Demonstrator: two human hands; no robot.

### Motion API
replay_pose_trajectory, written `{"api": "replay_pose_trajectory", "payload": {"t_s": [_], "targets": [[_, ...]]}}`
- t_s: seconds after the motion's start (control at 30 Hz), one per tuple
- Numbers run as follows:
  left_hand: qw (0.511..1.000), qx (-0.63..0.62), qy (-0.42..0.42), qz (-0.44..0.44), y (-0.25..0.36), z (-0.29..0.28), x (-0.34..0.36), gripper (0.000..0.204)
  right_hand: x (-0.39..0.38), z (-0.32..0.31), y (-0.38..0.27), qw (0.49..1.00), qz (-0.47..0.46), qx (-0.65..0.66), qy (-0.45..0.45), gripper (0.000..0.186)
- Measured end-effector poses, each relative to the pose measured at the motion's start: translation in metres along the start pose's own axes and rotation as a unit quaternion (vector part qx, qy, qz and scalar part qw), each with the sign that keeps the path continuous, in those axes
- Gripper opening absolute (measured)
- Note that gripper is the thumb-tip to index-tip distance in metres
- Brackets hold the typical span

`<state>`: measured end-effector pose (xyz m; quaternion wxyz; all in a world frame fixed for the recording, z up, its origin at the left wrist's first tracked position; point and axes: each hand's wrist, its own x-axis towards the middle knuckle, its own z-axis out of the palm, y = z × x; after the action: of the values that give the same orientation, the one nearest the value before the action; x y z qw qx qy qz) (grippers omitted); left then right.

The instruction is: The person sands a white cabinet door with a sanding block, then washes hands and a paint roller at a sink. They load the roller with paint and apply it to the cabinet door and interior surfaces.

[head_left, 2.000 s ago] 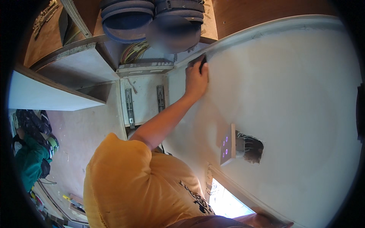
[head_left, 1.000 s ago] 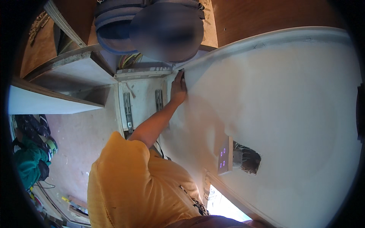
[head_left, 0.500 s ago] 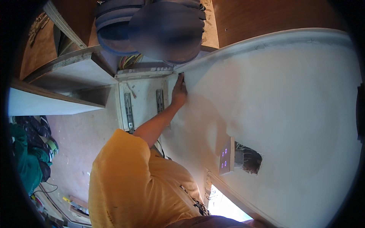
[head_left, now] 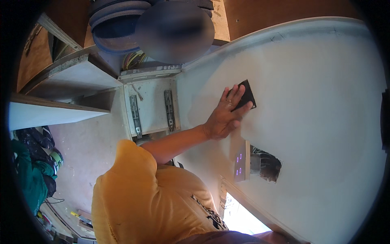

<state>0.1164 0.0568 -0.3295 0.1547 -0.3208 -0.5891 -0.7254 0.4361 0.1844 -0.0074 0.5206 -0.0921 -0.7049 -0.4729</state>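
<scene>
My left hand [head_left: 225, 112] is pressed against the white wall [head_left: 317, 89], its fingers spread over a small black square sheet that looks like sandpaper [head_left: 247, 95]. The sheet lies between the fingers and the wall, and one corner sticks out past the fingertips. My left arm, in a yellow sleeve [head_left: 126, 179], reaches across from the lower left. Below the hand, a switch panel [head_left: 241, 162] with several lit purple marks stands out from the wall, beside a rough cut-out hole [head_left: 268, 166]. My right hand is out of sight.
Metal drawer runners [head_left: 169, 110] are fixed inside a white cabinet recess. White-faced wooden shelves [head_left: 61, 107] jut out at the left. Coloured wires [head_left: 133, 60] hang behind a ledge. Green and dark cloth [head_left: 32, 175] lies at far left. A dark blue layered object [head_left: 118, 28], partly blurred, fills the top.
My left hand has come away from the far corner of the wall, moving right and nearer to me. Its fingers have spread, and the black sheet now shows under them.
</scene>
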Motion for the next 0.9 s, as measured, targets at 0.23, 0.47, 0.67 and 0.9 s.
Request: {"api": "replay_pose_trajectory", "payload": {"t_s": [0.23, 0.47, 0.67, 0.9], "targets": [[0.921, 0.018, 0.178, -0.345, -0.066, 0.002, -0.051, 0.059, -0.007, 0.003, -0.003, 0.997, 0.079, 0.002, 0.0, 0.054], [0.985, 0.095, -0.05, 0.132, -0.01, -0.007, 0.03, 0.054, -0.027, -0.01, 0.026, 0.993, 0.103, 0.037, -0.032, 0.065], [0.997, 0.066, -0.003, -0.033, -0.028, 0.007, -0.073, 0.053, 0.036, 0.003, -0.041, 0.984, -0.162, -0.071, 0.003, 0.053], [0.964, 0.152, -0.107, 0.188, 0.03, -0.022, 0.074, 0.048, 0.012, 0.0, -0.027, 0.977, 0.15, 0.151, -0.016, 0.048]]}}
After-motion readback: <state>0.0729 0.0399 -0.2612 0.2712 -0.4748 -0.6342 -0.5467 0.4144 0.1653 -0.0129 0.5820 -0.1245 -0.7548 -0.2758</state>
